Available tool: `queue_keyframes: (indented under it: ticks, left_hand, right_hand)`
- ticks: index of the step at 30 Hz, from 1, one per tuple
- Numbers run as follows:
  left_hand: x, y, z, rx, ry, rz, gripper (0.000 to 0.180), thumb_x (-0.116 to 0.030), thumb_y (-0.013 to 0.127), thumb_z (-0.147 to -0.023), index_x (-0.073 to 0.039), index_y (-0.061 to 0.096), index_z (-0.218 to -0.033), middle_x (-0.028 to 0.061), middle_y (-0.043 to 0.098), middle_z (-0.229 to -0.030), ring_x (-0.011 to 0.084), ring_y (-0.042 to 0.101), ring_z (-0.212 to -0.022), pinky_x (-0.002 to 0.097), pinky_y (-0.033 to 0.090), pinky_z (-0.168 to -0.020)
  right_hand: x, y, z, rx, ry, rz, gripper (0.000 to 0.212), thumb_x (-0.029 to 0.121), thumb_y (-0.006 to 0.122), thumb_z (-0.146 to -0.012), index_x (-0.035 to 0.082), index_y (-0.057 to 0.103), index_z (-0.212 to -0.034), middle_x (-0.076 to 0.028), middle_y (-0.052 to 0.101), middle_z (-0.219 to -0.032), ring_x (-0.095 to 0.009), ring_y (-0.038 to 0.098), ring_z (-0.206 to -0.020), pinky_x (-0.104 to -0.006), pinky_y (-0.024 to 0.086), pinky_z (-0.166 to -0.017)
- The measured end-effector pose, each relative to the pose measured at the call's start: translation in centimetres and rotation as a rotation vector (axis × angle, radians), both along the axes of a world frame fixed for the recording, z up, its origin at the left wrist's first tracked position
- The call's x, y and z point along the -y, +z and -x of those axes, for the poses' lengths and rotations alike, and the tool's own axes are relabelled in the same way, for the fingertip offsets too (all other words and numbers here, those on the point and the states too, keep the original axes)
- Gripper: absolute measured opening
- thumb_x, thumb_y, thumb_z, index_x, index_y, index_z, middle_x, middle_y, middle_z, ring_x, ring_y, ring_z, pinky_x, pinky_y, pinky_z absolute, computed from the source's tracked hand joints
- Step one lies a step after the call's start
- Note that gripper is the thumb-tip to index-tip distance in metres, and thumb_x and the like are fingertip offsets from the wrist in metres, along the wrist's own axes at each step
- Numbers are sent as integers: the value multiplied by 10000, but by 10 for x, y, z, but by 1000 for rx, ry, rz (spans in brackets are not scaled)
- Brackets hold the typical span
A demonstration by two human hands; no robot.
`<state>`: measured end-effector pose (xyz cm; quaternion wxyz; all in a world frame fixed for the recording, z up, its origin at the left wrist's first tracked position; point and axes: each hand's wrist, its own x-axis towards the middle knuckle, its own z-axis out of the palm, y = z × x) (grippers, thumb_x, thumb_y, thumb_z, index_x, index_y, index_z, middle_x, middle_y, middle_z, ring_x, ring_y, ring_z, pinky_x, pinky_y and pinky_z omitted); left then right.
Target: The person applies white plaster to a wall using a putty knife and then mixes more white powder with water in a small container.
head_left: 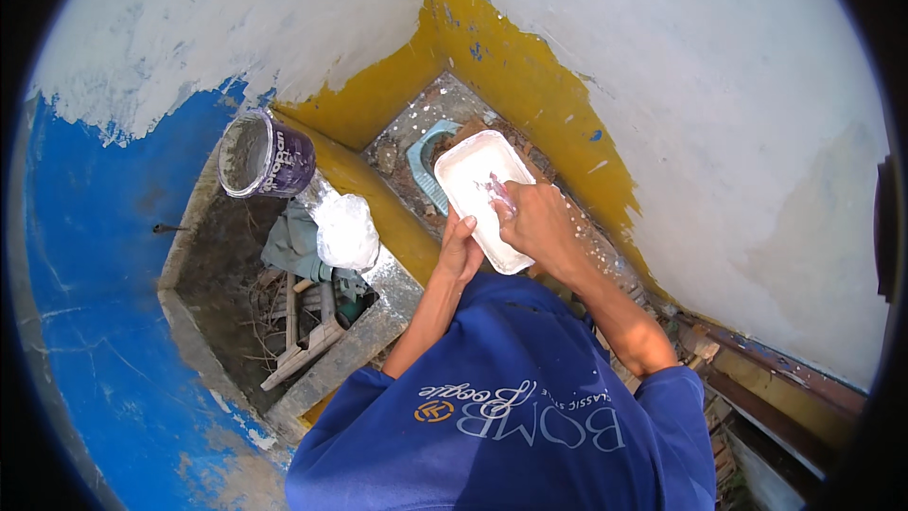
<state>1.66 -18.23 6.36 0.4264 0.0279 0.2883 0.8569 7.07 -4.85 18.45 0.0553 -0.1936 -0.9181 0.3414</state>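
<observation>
A white rectangular plastic tray [465, 173] is held tilted in front of my body, its inside coated with white material. My left hand [459, 251] grips its near left edge, thumb on the rim and the other fingers mostly hidden beneath. My right hand [541, 220] reaches over the right side into the tray, fingers closed. A small pinkish, white-smeared patch shows at its fingertips; what it holds I cannot make out. Left of the tray, a white plastic bag [347, 232] sits on the ledge [395, 286], away from both hands.
A purple bucket [270, 156] with a pale crusted inside stands on the ledge corner. Below lies a concrete basin [222, 270] holding wood pieces and grey-green cloth [291, 244]. A light-blue squat toilet [423, 166] is behind the tray. Walls are partly white over yellow and blue.
</observation>
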Motion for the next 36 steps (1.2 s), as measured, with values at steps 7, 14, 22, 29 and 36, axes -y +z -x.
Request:
queue_keyframes:
  ticks: [7, 14, 22, 29, 36]
  left_hand:
    - [4, -1, 4, 25, -25, -17, 981, -312, 758, -766, -78, 178, -1522, 125, 395, -1460, 270, 424, -1351, 417, 360, -1151]
    - [5, -2, 2, 0, -7, -5, 1017, -295, 758, -755, -112, 140, -1542, 121, 348, -1497, 278, 370, -1390, 426, 341, -1157]
    - [2, 5, -5, -48, 53, 80, 991, -398, 784, -732, -38, 256, -1490, 131, 432, -1423, 275, 452, -1327, 430, 393, -1120]
    - [4, 5, -1, -75, 53, 49, 979, -392, 783, -736, -40, 262, -1487, 129, 429, -1425, 272, 448, -1329, 425, 391, -1121]
    - [3, 7, -3, -14, 18, 7, 988, -329, 772, -742, -81, 210, -1516, 123, 390, -1466, 276, 410, -1359, 428, 352, -1150]
  right_hand:
    - [-1, -7, 8, -21, 24, -18, 214, 147, 679, -793, -58, 679, -857, -295, 616, -685, -470, 619, -656, -534, 490, -651]
    - [-7, 8, 20, -72, -50, -157, 153, 113, 636, -823, -31, 678, -850, -255, 638, -677, -416, 646, -634, -490, 507, -605]
    - [8, -1, 21, -34, 77, -110, 159, 131, 634, -830, -24, 667, -824, -269, 608, -669, -450, 617, -649, -516, 487, -624]
    - [7, 0, 16, -53, -18, -14, 186, 144, 681, -793, -41, 661, -811, -292, 607, -678, -474, 611, -663, -533, 482, -632]
    - [5, -3, 17, -43, -62, -36, 189, 132, 678, -795, -54, 655, -813, -301, 606, -679, -478, 613, -660, -537, 482, -636]
